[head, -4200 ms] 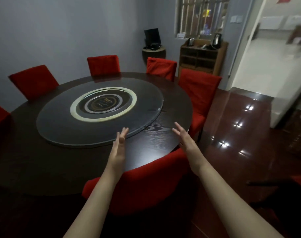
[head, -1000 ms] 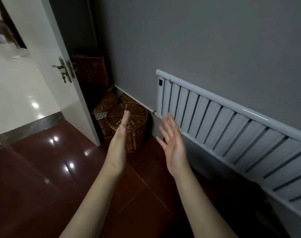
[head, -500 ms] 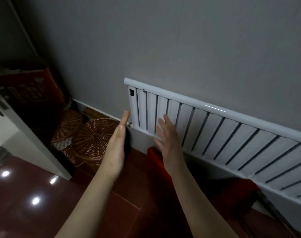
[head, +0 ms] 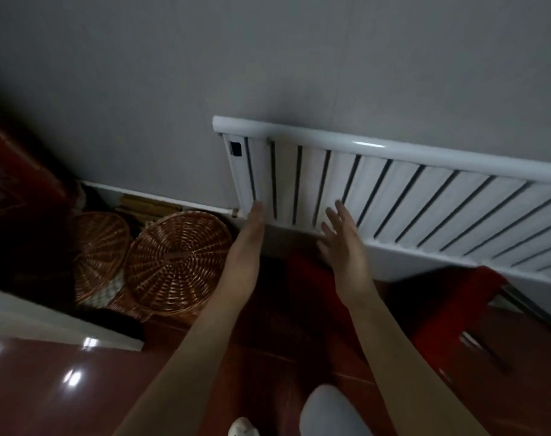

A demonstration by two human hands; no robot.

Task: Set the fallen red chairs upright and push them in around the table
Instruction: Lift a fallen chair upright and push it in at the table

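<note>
Chair [head: 437,316] on floor beside radiator [head: 425,199] | left hand [head: 247,237], right hand [head: 343,243] above, fingers [head: 340,210] straight

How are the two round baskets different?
The right basket looks bigger and shows a wide round top; the left basket looks narrower, with its edge behind the right one. The left basket sits in darker shadow; the right basket catches more light. Both are round, brown and woven.
</note>
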